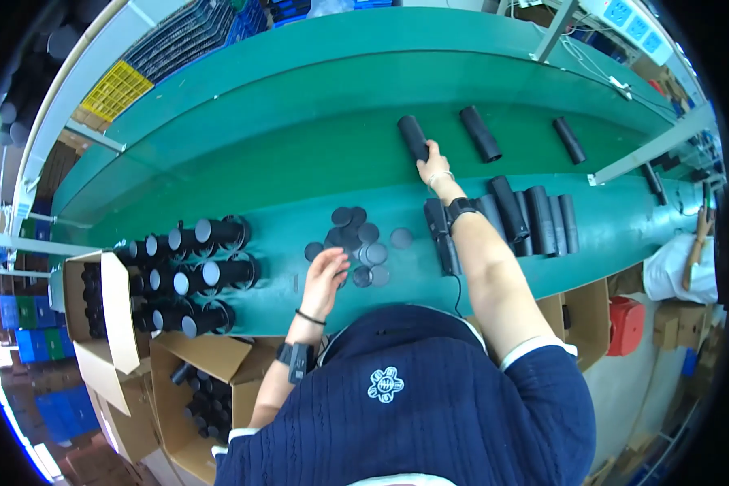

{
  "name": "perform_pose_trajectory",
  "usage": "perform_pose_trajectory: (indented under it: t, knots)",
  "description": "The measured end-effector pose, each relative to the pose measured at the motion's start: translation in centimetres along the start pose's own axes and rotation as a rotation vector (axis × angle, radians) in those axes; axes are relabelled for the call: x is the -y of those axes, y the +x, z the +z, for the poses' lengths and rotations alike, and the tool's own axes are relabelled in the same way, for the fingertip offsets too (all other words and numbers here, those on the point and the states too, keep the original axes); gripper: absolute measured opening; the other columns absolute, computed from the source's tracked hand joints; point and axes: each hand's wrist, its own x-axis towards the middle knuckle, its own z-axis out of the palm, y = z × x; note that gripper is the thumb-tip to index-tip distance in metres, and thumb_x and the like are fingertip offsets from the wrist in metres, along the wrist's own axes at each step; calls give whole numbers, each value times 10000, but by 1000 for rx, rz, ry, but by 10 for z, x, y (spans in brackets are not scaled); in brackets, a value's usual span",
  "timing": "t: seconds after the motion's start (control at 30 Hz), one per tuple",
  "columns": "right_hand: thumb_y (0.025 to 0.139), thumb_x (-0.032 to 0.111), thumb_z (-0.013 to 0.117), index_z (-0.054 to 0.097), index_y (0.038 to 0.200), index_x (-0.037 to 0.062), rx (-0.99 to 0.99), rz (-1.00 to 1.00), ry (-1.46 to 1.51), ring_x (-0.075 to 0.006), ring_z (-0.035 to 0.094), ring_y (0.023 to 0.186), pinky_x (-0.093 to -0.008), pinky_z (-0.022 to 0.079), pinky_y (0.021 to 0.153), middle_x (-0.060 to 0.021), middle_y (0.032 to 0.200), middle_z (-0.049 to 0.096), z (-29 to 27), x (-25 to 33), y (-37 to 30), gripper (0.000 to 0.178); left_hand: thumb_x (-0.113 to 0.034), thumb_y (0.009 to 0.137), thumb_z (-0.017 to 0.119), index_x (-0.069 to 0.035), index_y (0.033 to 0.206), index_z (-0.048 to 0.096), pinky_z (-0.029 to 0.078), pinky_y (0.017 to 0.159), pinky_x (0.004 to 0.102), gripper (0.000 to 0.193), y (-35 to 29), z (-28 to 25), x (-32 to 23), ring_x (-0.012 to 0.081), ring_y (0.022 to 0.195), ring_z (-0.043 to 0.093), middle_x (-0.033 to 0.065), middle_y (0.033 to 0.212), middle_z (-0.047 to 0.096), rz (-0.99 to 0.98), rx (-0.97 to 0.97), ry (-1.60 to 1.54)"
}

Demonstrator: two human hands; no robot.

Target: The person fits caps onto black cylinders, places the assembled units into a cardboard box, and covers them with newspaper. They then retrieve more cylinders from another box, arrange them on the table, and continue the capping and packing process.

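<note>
My right hand reaches far over the green belt, its fingers closed round the near end of a black tube. The tube lies tilted, with its far end pointing away from me. Lower down and to the left, my left hand is at the near-left edge of a loose pile of thin round black discs. Its fingers are curled toward the thumb; what they hold, if anything, is hard to see. One more disc lies apart, to the right of the pile.
More black tubes lie on the belt to the right. Several black cylinders are side by side under my right forearm. Capped black cylinders stand in rows at left. Open cartons line the near edge. A co-worker is at far right.
</note>
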Motion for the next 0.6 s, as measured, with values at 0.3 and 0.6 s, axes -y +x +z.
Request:
perform_pose_trajectory:
  t: [0.3,0.6]
  knots:
    - [793,305,684,552,1188,189,-10,116,-692,-282,569,1123,-429,492,912,-88,1206,587,-166,-32,-72,431,-119,919,560,-66,1105,586,472,739,261,195,5,-22,2,148,890,609,54,986,635,-31,-112,-101]
    - [708,255,759,419,1377,112,16,29,-393,-330,587,1095,-412,468,933,-193,1183,606,-198,-126,-115,764,-143,927,556,-76,1117,590,456,808,289,204,29,56,-27,157,963,572,61,1046,607,-49,199,-33]
